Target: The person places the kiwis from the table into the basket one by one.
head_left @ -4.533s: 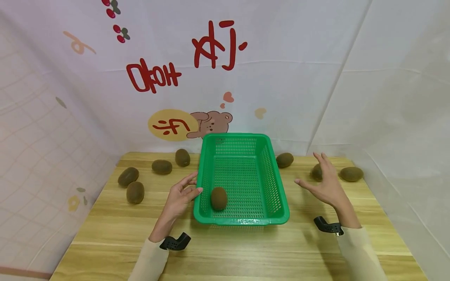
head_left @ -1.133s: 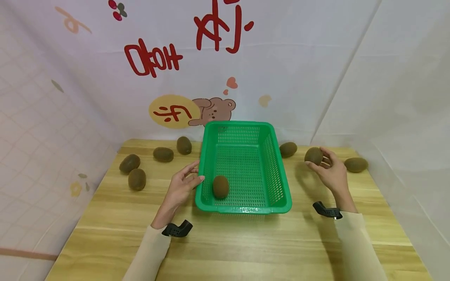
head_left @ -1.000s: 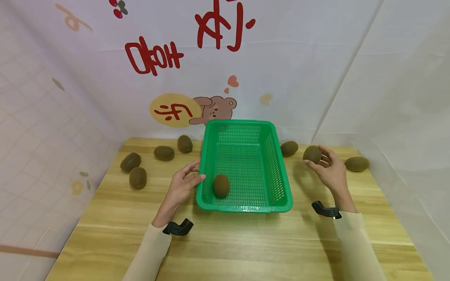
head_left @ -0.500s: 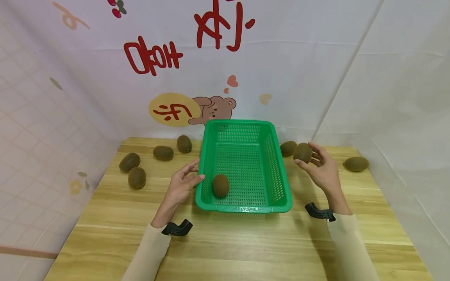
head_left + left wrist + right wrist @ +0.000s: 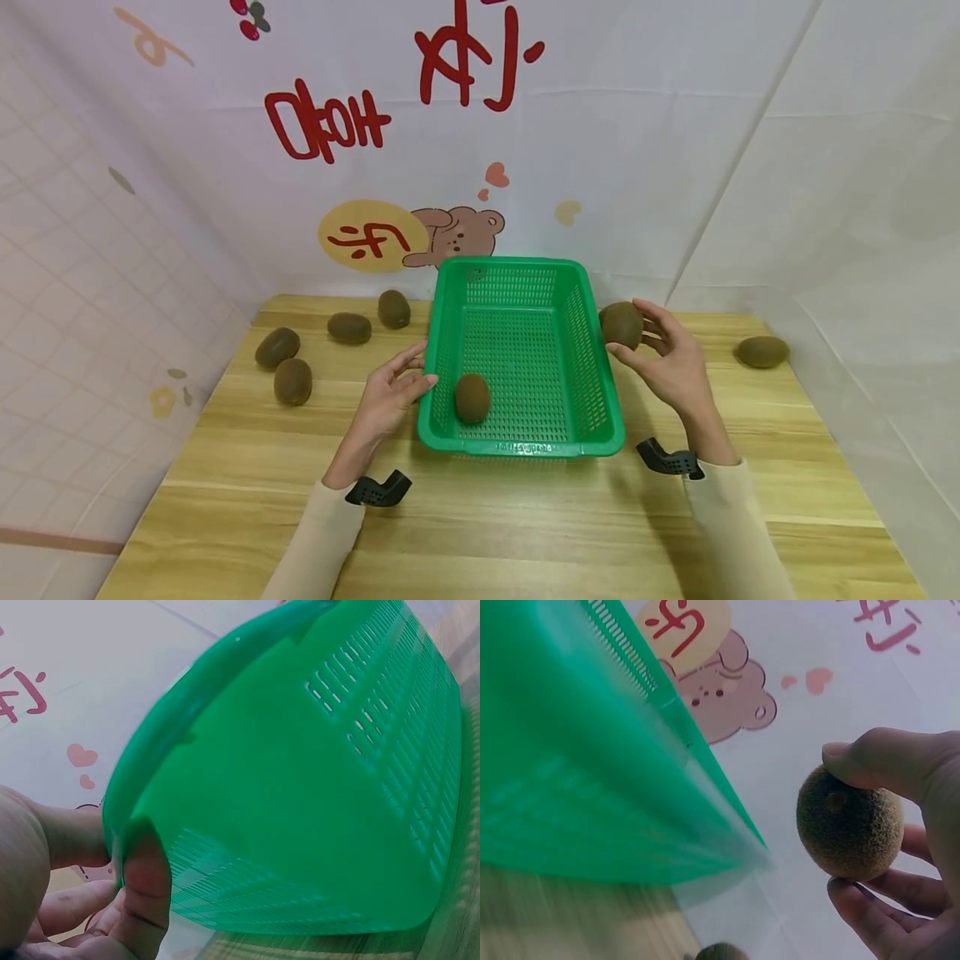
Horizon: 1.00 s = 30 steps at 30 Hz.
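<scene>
A green plastic basket [image 5: 525,447] stands mid-table with one brown kiwi [image 5: 472,397] in its near left corner. My right hand [image 5: 651,350] holds a second kiwi [image 5: 621,324] between thumb and fingers, in the air just outside the basket's right rim. The right wrist view shows that kiwi [image 5: 849,823] pinched beside the basket wall [image 5: 570,787]. My left hand [image 5: 393,392] rests against the basket's left wall, fingers relaxed. In the left wrist view its thumb [image 5: 142,885] lies on the outside of the basket [image 5: 300,795].
Several loose kiwis lie on the wooden table: a group at the left [image 5: 292,381], [image 5: 277,347], [image 5: 348,327], [image 5: 393,308] and one at the far right [image 5: 761,351]. White cloth walls close in the back and sides. Bare wood stretches in front of the basket.
My right hand picked a kiwi off the right side of the table and has carried it left to the basket's right rim. The left hand and basket have stayed put.
</scene>
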Motion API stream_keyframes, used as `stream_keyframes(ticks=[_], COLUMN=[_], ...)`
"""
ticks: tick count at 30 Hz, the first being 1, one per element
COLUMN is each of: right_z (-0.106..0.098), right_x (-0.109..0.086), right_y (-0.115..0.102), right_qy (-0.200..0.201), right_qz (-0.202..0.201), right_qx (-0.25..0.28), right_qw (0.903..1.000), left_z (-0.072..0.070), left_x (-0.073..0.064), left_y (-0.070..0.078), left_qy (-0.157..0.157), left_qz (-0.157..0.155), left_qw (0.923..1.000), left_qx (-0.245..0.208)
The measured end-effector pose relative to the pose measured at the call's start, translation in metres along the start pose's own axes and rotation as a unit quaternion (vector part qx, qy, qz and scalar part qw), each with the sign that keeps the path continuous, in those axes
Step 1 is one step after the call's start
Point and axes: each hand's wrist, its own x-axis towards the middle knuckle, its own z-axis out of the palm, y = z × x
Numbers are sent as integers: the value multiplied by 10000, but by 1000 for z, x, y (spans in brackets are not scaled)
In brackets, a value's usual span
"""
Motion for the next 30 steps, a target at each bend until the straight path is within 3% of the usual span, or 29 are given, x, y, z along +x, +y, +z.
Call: stream_keyframes(ticks=[15,30], right_z=[20,32], right_x=[-3,-9], right_y=[-17,-26], right_qy=[-548,-818], right_qz=[-815,-1018], right_qx=[186,-75], right_qw=[9950,9914], left_z=[1,1], left_x=[-1,-1], left_y=[0,0], left_qy=[60,-26], left_qz=[-31,-30], left_qw=[10000,9999], left_qx=[18,-104])
